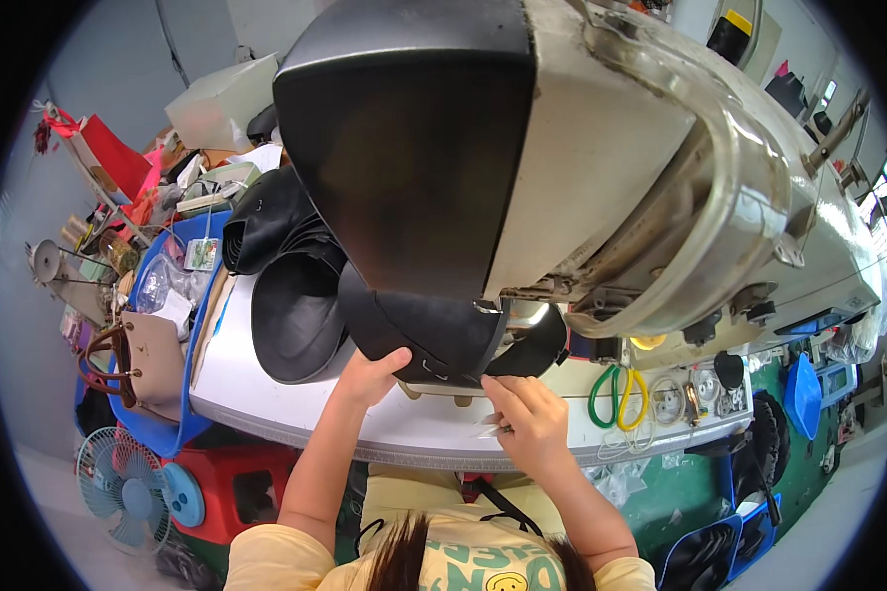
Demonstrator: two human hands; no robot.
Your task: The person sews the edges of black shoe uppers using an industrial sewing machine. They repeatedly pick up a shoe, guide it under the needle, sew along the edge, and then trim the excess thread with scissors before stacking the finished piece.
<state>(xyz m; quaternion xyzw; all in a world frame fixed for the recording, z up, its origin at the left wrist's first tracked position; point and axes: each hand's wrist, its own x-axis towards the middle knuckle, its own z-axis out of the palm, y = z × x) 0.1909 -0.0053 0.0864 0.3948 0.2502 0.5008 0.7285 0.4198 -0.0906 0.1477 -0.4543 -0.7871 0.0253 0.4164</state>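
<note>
Beneath the bulky, black-fronted head of the industrial sewing machine [601, 148], the black leather-look panel [434, 325] lay bent across the work area, its near edge toward me. My left hand [370, 376] was partly closed on that edge, thumb flat on top and the other fingers out of sight below, a hold that I judge was meant to steady the curve. My right hand [530, 419] was curled, thumb and forefinger nearly together at the near right corner, seemingly to guide the rim; something slim and shiny [489, 429] showed by its palm, too small to identify. The needle was hidden from me by the machine. Left of the panel, more curved black pieces [296, 320] sat piled on the white tabletop [229, 369], probably so they were within reach. Green and yellow handle loops [633, 399], likely scissors, lay right of my hand near clear spools [667, 399], handy for that side. Beyond the table's left end, a beige handbag [155, 357] leaned in a blue bin [195, 426].
</note>
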